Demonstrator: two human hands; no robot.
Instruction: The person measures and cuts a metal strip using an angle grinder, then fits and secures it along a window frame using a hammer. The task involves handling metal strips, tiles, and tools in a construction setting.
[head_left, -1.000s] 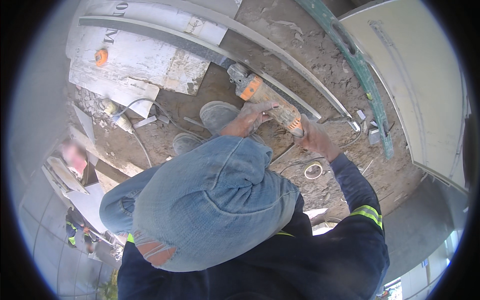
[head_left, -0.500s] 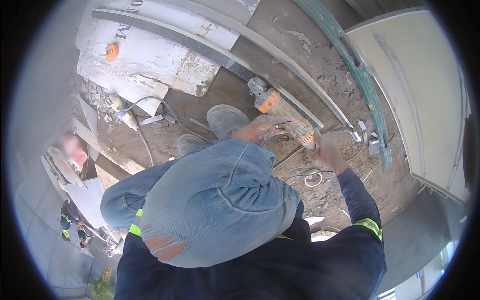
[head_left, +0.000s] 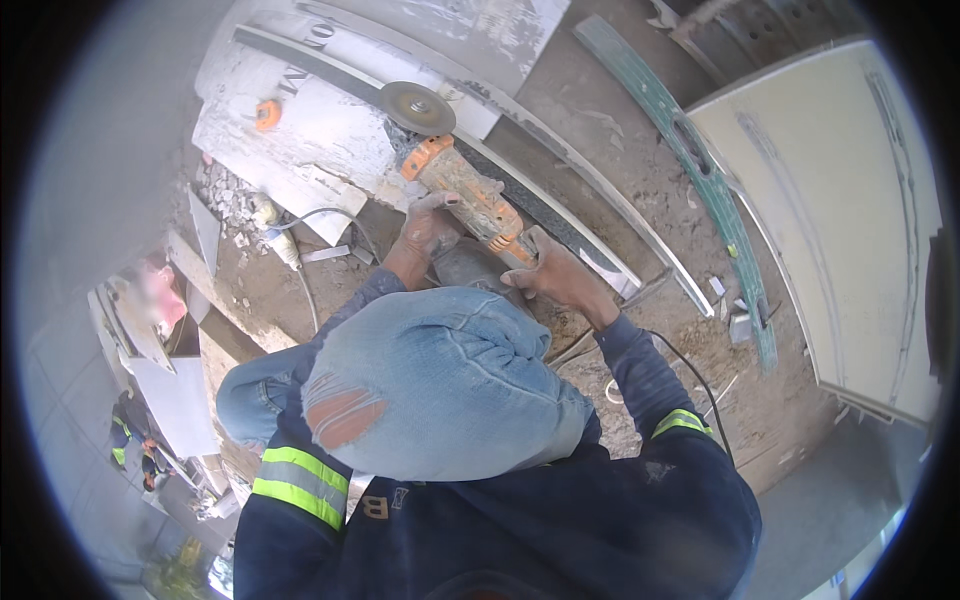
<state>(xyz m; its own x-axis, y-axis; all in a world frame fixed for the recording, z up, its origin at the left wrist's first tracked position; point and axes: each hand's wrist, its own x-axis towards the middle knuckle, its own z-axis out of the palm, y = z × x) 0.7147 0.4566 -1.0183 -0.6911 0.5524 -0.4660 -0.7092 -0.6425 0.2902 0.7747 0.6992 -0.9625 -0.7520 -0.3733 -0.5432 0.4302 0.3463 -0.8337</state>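
Note:
An orange and grey angle grinder [head_left: 462, 190], caked with dust, is held in both hands ahead of my knees. Its round cutting disc [head_left: 418, 107] faces up over a long narrow strip with a dark speckled side and pale edge [head_left: 550, 212]. From this view I cannot tell whether disc and strip touch. My left hand [head_left: 424, 240] grips the middle of the body, thumb and fingers against its side. My right hand [head_left: 562, 275] is closed around the rear end. Below the grinder, my dusty shoe [head_left: 470, 265] is partly hidden.
An orange tape measure [head_left: 267, 115] lies on a whitish board [head_left: 335, 140]. Left of me are a second power tool [head_left: 277, 235] with its cord and rubble. A green level [head_left: 685, 150] and a large cream panel [head_left: 830, 230] stand right. Far left, another person [head_left: 132, 435] is at work.
Both hands have carried the grinder left and away from me, over the strip. Its disc now shows. My left arm has come out from behind the knee.

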